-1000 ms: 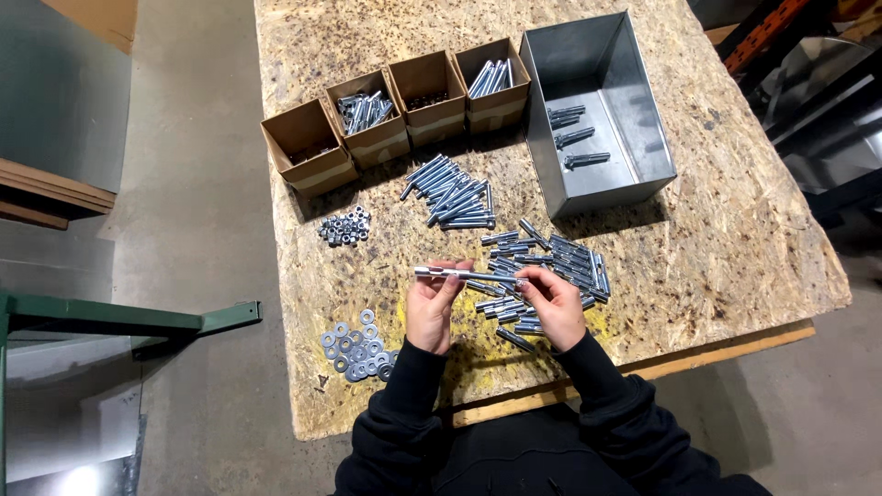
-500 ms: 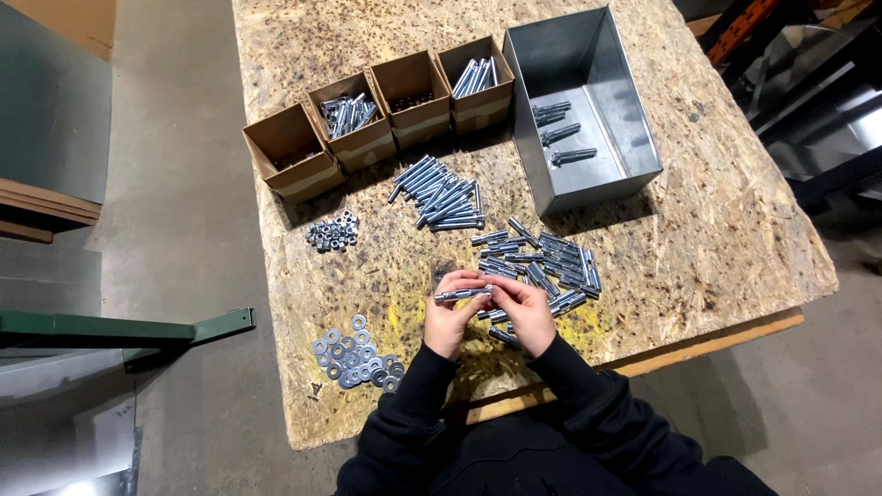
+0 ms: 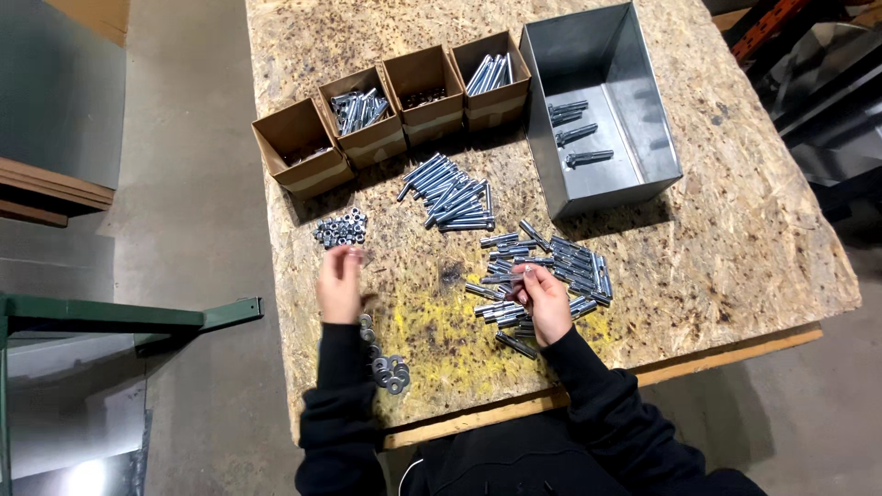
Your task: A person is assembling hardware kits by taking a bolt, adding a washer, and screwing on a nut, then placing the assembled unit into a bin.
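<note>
My right hand (image 3: pixel 544 301) pinches a short silver bolt (image 3: pixel 502 276) at the near edge of a loose pile of short bolts (image 3: pixel 570 264) on the chipboard table (image 3: pixel 735 239). My left hand (image 3: pixel 339 285) is off to the left with its fingers stretched out and slightly blurred. It sits just short of a small heap of nuts (image 3: pixel 341 228), and I see nothing in it. A scatter of washers (image 3: pixel 386 365) lies beside my left forearm near the table's front edge.
A fan of long bolts (image 3: pixel 450 195) lies mid-table. Behind it stand several open cardboard boxes (image 3: pixel 303 156) with hardware, and a grey metal bin (image 3: pixel 634 110) holding a few bolts. A green metal frame (image 3: pixel 110 317) stands on the floor at the left.
My hands were together on one bolt over the pile. My left hand has let go and swung left toward the nuts. My right hand keeps the bolt.
</note>
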